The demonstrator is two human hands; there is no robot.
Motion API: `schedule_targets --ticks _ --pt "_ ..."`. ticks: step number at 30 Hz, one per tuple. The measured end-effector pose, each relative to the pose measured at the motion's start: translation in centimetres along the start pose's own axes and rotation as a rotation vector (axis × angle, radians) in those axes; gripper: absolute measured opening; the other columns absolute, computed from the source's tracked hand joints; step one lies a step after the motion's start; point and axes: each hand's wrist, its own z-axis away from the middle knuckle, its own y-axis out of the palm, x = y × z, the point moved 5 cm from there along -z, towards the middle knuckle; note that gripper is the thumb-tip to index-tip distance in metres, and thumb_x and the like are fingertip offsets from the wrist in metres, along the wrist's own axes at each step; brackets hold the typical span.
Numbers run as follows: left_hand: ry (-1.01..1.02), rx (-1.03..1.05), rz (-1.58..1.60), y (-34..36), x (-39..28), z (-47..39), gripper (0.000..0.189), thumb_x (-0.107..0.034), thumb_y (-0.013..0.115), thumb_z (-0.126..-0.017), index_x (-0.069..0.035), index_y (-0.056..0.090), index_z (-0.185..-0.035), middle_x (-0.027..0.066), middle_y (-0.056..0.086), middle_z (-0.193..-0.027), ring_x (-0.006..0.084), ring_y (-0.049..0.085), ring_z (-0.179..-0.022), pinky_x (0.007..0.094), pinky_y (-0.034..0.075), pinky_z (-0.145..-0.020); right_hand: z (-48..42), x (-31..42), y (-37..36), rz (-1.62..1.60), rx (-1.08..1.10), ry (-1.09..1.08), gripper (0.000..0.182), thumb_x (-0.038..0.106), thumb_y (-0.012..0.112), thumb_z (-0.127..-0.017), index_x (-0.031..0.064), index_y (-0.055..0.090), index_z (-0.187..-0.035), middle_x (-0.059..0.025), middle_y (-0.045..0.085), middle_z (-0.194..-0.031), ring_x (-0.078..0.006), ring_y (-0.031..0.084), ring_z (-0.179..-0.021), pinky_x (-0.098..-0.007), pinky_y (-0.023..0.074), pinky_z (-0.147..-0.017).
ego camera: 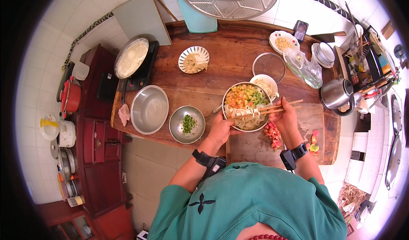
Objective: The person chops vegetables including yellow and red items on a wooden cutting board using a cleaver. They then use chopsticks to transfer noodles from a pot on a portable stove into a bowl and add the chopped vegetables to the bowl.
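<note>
My left hand (220, 128) grips the near left rim of a metal bowl (224, 94), raised over the wooden table. Inside lie diced orange and yellow vegetables (240, 96), chopped greens (257, 98) and wide pale noodles (247, 122). Wooden chopsticks (292, 106) are in my right hand (284, 117), their tips on the noodles. Just behind the bowl, a white bowl (274, 83) of thin noodles is partly covered by it. Below my right hand, diced red tomato (273, 136) lies on a wooden cutting board (252, 147).
To the left stand a metal bowl (191, 134) with chopped greens, a larger metal basin (140, 110), and a pan (132, 56) on an induction cooker (132, 84). A patterned plate (183, 55), plastic bag (306, 69), round sieve (268, 67) and kettle (335, 93) surround the workspace.
</note>
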Motion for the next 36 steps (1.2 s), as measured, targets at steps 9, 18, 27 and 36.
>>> schedule_targets --ticks 9,18,27,36 --pt "-0.009 -0.005 0.031 0.6 0.0 0.0 0.055 0.008 0.043 -0.084 -0.002 0.032 -0.137 0.0204 0.051 -0.128 0.0364 0.064 -0.102 0.0439 0.063 -0.070 0.3 0.0 2.4 -0.104 0.117 -0.061 0.038 0.040 0.044 -0.100 0.0055 0.051 -0.087 -0.0197 0.062 -0.073 -0.0267 0.063 -0.051 -0.0364 0.0550 -0.044" --pt "-0.024 0.029 0.084 1.1 0.3 -0.2 0.056 0.007 0.043 -0.085 -0.003 0.030 -0.138 0.0200 0.051 -0.129 0.0367 0.064 -0.102 0.0445 0.063 -0.069 2.1 2.6 7.4 -0.085 0.267 -0.161 0.039 0.041 0.042 -0.101 0.0055 0.050 -0.086 -0.0223 0.063 -0.076 -0.0281 0.063 -0.050 -0.0371 0.0548 -0.043" --pt "-0.021 0.014 0.120 0.5 0.7 -1.1 0.056 0.008 0.042 -0.084 -0.006 0.029 -0.137 0.0222 0.052 -0.126 0.0384 0.064 -0.101 0.0501 0.062 -0.069 4.1 6.4 12.0 -0.022 0.339 -0.293 0.038 0.041 0.039 -0.102 0.0064 0.046 -0.086 -0.0225 0.061 -0.077 -0.0288 0.062 -0.048 -0.0382 0.0532 -0.041" --pt "0.023 -0.035 0.100 -1.2 1.2 -2.2 0.052 0.004 0.043 -0.087 -0.002 0.032 -0.137 0.0238 0.052 -0.127 0.0408 0.062 -0.105 0.0556 0.060 -0.075 4.7 11.1 16.6 -0.029 0.411 -0.391 0.037 0.039 0.036 -0.103 0.0086 0.046 -0.084 -0.0194 0.061 -0.076 -0.0257 0.062 -0.054 -0.0358 0.0545 -0.045"
